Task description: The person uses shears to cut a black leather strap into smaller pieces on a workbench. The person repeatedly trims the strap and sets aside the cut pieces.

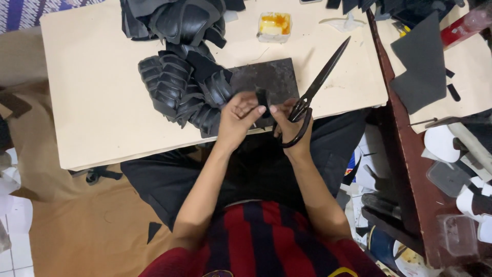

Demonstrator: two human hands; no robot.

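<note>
Sitting low at a pale board table [92,102], you've got both hands meeting just past its near edge. L hand [237,119] is closed in a pinch on a small black strip [262,97], thumb and fingers clamped, strip standing upright betw. the two hands. R hand [291,125] is gripping big black scissors [315,87] through the loop handles; blades closed, tips pointing up and away to the right, not on the strip. R fingertips also touch the strip's edge.

Judgement: keep the pinch close to where you're working so the strip doesn't flop; hold the long blades clear of your L thumb, and steady both wrists against the table edge.

Under the hands: dark square mat [269,82], worn, lying flat on the table. Just left of it, touching, a heap of stacked black ribbed pieces [174,90]. Further back, more black pieces piled [179,20] at the far edge. Near that, small open tub w/ yellow-orange paste [274,25], well apart from the hands. Right side: second table w/ a black sheet [420,66] on it.
</note>
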